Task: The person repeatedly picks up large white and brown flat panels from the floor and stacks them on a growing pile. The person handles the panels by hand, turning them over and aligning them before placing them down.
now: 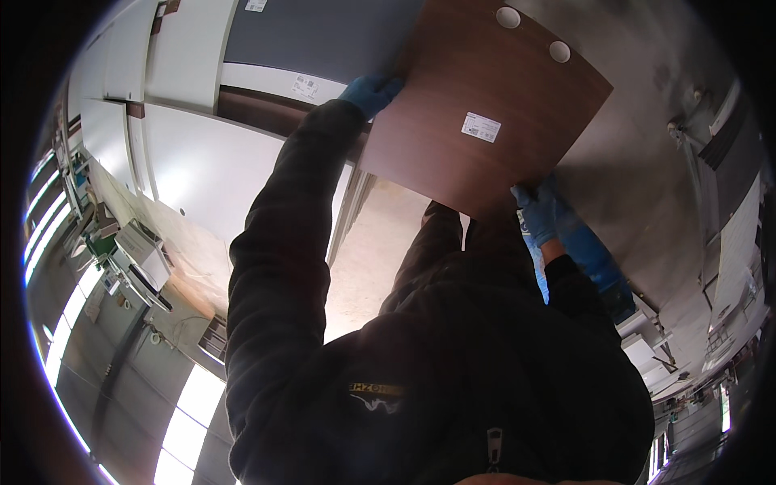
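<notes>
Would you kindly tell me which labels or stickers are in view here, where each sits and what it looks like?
Sticker: on the brown wood-grain panel, small white rectangle with dark print.
Sticker: on the white strip below the grey panel, white rectangle, dark print.
Sticker: top edge of the grey panel, white, partly cut off.

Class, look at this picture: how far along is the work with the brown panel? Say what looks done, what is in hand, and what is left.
Done: the brown panel is lifted clear, with two round holes already in it near one edge and a white label stuck on.
In hand: the left hand grips its far edge, the right hand its near corner, both in blue gloves.
Left: the panel is not set down or fitted anywhere yet; white panels lie beyond.
</notes>
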`<state>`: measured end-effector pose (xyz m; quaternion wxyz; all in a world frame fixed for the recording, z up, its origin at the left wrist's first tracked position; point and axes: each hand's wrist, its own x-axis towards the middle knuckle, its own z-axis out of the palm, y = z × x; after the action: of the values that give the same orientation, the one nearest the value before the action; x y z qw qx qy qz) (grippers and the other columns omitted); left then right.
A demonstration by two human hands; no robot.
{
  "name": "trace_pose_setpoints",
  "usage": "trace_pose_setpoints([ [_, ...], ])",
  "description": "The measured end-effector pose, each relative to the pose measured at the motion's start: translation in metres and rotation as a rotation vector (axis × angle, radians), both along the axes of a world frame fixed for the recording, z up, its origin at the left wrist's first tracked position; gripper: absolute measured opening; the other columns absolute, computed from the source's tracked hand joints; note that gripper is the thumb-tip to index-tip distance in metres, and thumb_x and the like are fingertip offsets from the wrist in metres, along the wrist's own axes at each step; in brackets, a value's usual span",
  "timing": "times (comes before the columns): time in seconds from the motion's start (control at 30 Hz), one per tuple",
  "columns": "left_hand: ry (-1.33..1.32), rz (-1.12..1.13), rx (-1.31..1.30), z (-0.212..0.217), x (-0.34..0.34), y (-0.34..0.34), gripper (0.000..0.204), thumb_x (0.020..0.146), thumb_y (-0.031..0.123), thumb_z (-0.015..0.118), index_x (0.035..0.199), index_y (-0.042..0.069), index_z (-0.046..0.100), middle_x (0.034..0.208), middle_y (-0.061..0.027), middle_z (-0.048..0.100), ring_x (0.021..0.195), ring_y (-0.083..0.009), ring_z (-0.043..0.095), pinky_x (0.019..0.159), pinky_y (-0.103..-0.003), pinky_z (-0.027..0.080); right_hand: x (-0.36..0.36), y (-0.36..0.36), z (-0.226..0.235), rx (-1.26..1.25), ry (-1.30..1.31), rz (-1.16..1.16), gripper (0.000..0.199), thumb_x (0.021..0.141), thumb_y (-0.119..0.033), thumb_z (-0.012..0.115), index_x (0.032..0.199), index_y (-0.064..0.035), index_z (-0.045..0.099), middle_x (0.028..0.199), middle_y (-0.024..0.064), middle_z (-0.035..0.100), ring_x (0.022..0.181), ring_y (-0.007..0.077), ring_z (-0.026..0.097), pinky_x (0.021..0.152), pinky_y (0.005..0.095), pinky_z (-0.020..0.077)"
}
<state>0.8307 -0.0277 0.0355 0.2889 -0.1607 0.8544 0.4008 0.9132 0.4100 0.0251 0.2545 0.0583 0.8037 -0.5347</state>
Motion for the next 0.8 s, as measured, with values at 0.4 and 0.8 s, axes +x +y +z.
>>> trace_pose_setpoints([
  [0.4, 0.044, 0.046, -0.061, 0.006, -0.001, 0.004, 0.051, 0.102, 0.045, 0.059, 0.119, -0.002, 0.07, 0.099, -0.0129, 0.075, 0.093, -0.0186, 0.068, 0.086, -0.034, 0.054, 0.013, 0.012, -0.023, 0.053, -0.112, -0.025, 0.045, 0.088, -0.038, 0.079, 0.106, 0.0018, 0.068, 0.101, 0.0165, 0.073, 0.092, 0.027, 0.07, 0.08, 0.0405, 0.0524],
  [0.8, 0.102, 0.226, -0.057, 0.005, 0.023, 0.021, 0.047, 0.1, 0.04, 0.064, 0.121, -0.002, 0.07, 0.103, -0.0158, 0.075, 0.093, -0.0187, 0.069, 0.086, -0.034, 0.055, -0.008, 0.016, 0.022, 0.184, -0.137, 0.02, 0.043, 0.091, -0.03, 0.076, 0.117, 0.0025, 0.063, 0.108, 0.0157, 0.07, 0.093, 0.0249, 0.067, 0.079, 0.0401, 0.0523],
])
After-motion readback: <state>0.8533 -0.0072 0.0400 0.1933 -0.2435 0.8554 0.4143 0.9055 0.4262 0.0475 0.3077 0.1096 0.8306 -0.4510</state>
